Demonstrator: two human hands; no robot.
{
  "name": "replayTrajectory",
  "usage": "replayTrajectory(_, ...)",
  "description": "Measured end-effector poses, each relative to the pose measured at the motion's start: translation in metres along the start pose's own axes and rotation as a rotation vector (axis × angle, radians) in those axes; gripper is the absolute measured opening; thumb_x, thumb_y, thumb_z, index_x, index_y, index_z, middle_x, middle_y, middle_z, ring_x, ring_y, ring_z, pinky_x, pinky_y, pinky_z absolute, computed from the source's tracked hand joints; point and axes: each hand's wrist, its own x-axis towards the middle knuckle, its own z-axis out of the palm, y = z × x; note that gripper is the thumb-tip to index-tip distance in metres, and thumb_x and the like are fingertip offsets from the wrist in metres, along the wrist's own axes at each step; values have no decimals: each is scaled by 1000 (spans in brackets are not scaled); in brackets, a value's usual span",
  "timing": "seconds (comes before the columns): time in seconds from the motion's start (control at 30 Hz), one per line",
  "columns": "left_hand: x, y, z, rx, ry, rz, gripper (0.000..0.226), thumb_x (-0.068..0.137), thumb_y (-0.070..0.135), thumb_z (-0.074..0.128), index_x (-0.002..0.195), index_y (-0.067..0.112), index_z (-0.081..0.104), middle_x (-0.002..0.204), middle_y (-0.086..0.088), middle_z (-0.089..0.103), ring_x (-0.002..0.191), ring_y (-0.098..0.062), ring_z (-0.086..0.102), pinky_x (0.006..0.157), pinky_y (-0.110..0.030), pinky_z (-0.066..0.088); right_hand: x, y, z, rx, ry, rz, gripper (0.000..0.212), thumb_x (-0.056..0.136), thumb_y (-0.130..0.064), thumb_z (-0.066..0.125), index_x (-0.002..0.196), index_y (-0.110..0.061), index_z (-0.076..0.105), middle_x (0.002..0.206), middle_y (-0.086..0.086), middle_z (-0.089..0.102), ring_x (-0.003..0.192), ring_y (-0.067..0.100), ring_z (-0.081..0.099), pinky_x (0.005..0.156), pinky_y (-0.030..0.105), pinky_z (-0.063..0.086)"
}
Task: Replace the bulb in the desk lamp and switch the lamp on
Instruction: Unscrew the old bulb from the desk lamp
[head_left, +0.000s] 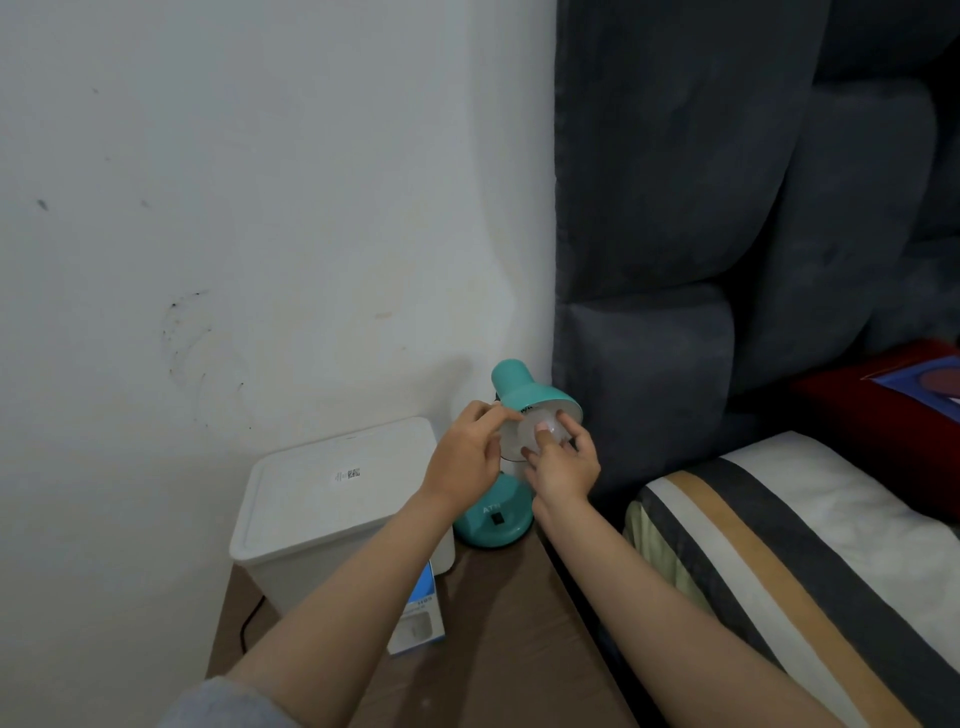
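My right hand curls its fingers around the white bulb sitting in the mouth of the teal desk lamp's shade. My left hand pinches the shade's rim beside the bulb. The lamp's round base stands on the brown counter, between a white lidded bin and a bed with a striped pillow. A small blue-and-white box lies near the bin.

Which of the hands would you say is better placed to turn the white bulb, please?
Right, probably. The right hand already has its fingers curled round the white round bulb, while the left hand pinches the rim of the teal metal lamp shade.
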Motion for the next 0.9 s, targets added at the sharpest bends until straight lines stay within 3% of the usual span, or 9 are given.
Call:
replayTrajectory(0.17, 0, -1, 0, -16, 2, -7, 38, 83, -7, 50, 110, 19, 61, 94, -5, 54, 74, -14, 51, 64, -22, 46, -4, -5, 0, 2, -1, 8, 61, 77, 0, 72, 131, -19, 49, 133, 12, 55, 115, 26, 59, 100, 39, 49)
replayTrajectory(0.43, 0, -1, 0, -19, 9, -9, 38, 83, -7, 50, 110, 18, 61, 95, -6, 55, 74, -14, 52, 64, -18, 43, -5, -8, -3, 2, -30, 24, 51, 74, 7, 72, 118, -12, 55, 106, 5, 60, 103, 24, 61, 97, 42, 51)
replayTrajectory(0.63, -1, 0, 0, -8, 5, -6, 39, 82, -8, 50, 109, 18, 61, 95, -5, 55, 75, -13, 51, 64, -14, 42, -1, 1, -3, -49, -6, -3, 43, 71, -1, 77, 99, -27, 58, 113, 9, 66, 102, 25, 65, 91, 48, 54)
replayTrajectory(0.73, -1, 2, -1, -9, 10, -14, 37, 84, -6, 50, 109, 19, 62, 95, -6, 55, 75, -15, 52, 64, -21, 45, -1, -2, -8, -60, -12, -39, 44, 70, 5, 75, 99, -24, 58, 116, 12, 64, 105, 27, 63, 91, 41, 55)
replayTrajectory(0.9, 0, 2, 0, -19, 12, -34, 37, 83, -6, 50, 108, 18, 62, 99, -7, 60, 78, -18, 56, 68, -25, 47, -4, -11, -21, -105, -58, -106, 47, 71, 8, 71, 106, -16, 52, 117, 12, 59, 99, 23, 61, 66, 18, 47)
